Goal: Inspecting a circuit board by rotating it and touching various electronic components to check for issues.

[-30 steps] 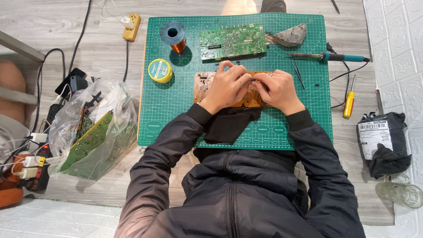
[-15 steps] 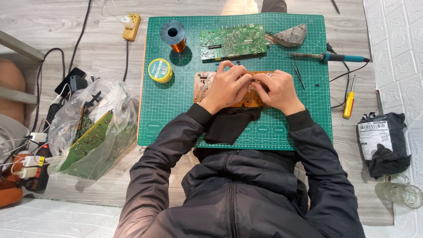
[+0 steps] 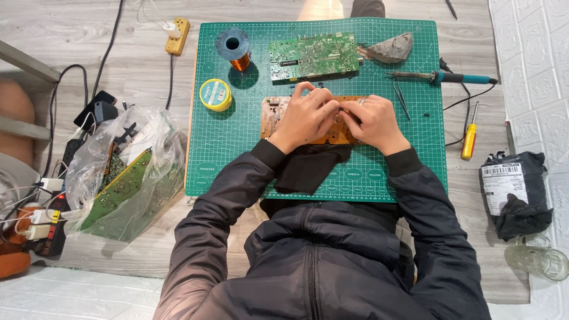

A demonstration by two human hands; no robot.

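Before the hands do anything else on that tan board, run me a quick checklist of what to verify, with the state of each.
1. Both hands on the tan circuit board: ok. Left hand and right hand meet over its middle.
2. Board lying on the green cutting mat: ok.
3. What the fingertips grip: cannot tell, the hands hide it.
4. Soldering iron away from the hands: ok, it lies on the mat's right side, apart from them.
5. Tweezers within reach: ok, just beyond the right hand.
6. Iron hot or cold: cannot tell.
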